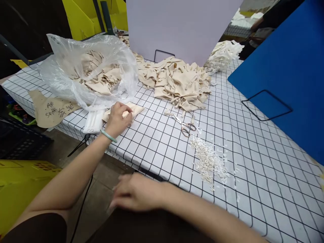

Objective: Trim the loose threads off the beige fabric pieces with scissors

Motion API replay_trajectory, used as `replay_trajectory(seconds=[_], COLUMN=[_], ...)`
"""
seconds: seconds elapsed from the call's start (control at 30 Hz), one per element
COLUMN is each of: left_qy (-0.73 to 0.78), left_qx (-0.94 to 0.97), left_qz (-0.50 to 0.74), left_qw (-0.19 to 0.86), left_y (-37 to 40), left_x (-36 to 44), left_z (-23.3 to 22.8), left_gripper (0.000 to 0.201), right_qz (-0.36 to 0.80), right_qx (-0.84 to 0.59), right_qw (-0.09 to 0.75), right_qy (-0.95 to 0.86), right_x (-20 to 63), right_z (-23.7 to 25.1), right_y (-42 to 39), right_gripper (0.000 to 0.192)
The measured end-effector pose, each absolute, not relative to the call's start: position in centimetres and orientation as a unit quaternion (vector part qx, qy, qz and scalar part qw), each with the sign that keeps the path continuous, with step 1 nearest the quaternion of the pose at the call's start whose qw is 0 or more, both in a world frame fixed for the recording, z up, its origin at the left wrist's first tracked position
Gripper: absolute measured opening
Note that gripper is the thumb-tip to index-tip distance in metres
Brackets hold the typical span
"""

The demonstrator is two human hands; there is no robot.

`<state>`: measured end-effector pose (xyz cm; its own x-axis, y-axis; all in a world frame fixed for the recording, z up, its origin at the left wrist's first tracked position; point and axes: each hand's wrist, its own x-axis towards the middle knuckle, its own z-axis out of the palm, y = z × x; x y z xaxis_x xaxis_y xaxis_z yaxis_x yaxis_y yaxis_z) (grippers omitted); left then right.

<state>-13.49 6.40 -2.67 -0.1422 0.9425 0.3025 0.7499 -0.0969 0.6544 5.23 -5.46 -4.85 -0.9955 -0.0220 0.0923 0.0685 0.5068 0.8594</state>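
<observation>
Nearest the camera, the right hand hovers blurred below the worktop edge, fingers loosely spread and holding nothing. Farther out, the left hand, a green bracelet at its wrist, presses down on a folded beige cloth piece lying on the checked worktop, its grip closed over the near end. Just behind it sits a clear plastic bag full of such pieces. Scissors lie to the right, beside a scatter of white trimmings and a loose cloth heap.
</observation>
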Motion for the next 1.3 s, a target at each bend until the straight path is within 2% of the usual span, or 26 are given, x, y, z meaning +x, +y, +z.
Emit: replay_trajectory(seconds=[0.03,0.1,0.17,0.2,0.27,0.3,0.37,0.43,0.5,0.57,0.63,0.7,0.77,0.87,0.97,1.13,1.3], left_qy=[0.635,0.569,0.500,0.466,0.416,0.399,0.408,0.468,0.509,0.488,0.459,0.457,0.461,0.463,0.462,0.455,0.488], left_qx=[0.657,0.681,0.691,0.701,0.719,0.719,0.682,0.594,0.469,0.354,0.285,0.256,0.246,0.259,0.273,0.280,0.328], left_qz=[0.388,0.434,0.462,0.457,0.437,0.435,0.448,0.453,0.432,0.399,0.402,0.427,0.438,0.415,0.396,0.409,0.390], left_qw=[0.121,0.155,0.245,0.287,0.344,0.367,0.410,0.473,0.578,0.691,0.740,0.737,0.731,0.739,0.745,0.740,0.708], left_y=[5.3,2.5,-0.7,-2.2,-5.0,-6.1,-7.5,-7.8,-7.3,-6.4,-5.4,-4.7,-4.4,-4.6,-5.1,-5.8,-6.1], left_x=[-12.5,-10.3,-7.7,-6.5,-4.4,-3.7,-3.1,-3.7,-4.6,-5.3,-5.5,-5.3,-5.1,-5.2,-5.8,-6.7,-6.9], left_z=[-2.2,-1.6,-1.7,-2.1,-3.1,-3.6,-4.4,-4.9,-5.0,-5.0,-4.9,-4.7,-4.4,-3.6,-2.3,-0.9,-1.0], left_gripper=[0.006,0.010,0.013,0.016,0.019,0.021,0.020,0.014,0.023,0.034,0.035,0.031,0.033,0.036,0.030,0.027,0.035], right_qz=[-0.466,-0.144,0.117,0.194,0.294,0.323,0.332,0.292,0.246,0.227,0.256,0.332,0.380,0.283,0.199,0.192,0.202], right_qx=[-0.048,-0.226,-0.362,-0.391,-0.381,-0.369,-0.371,-0.401,-0.408,-0.369,-0.295,-0.235,-0.267,-0.399,-0.380,-0.357,-0.365], right_qw=[0.059,0.164,0.264,0.298,0.332,0.334,0.340,0.363,0.386,0.388,0.355,0.307,0.307,0.354,0.334,0.404,0.409], right_qy=[-0.882,-0.949,-0.886,-0.849,-0.811,-0.805,-0.798,-0.789,-0.790,-0.813,-0.849,-0.861,-0.831,-0.797,-0.839,-0.820,-0.811], right_x=[5.8,7.8,10.2,11.3,12.9,13.4,13.8,13.7,13.2,12.8,12.6,12.7,13.1,13.3,12.7,11.7,12.1], right_z=[-4.4,-3.6,-3.5,-3.7,-4.7,-5.2,-6.1,-6.2,-5.7,-4.8,-4.0,-3.6,-3.6,-4.4,-5.3,-5.1,-5.1], right_y=[-5.0,-3.5,-2.1,-1.8,-1.7,-1.9,-2.6,-3.3,-4.2,-5.3,-6.4,-7.0,-6.4,-3.4,0.3,2.6,2.0], right_gripper=[0.050,0.042,0.013,0.015,0.042,0.042,0.024,0.014,0.017,0.023,0.025,0.023,0.022,0.026,0.020,0.023,0.024])
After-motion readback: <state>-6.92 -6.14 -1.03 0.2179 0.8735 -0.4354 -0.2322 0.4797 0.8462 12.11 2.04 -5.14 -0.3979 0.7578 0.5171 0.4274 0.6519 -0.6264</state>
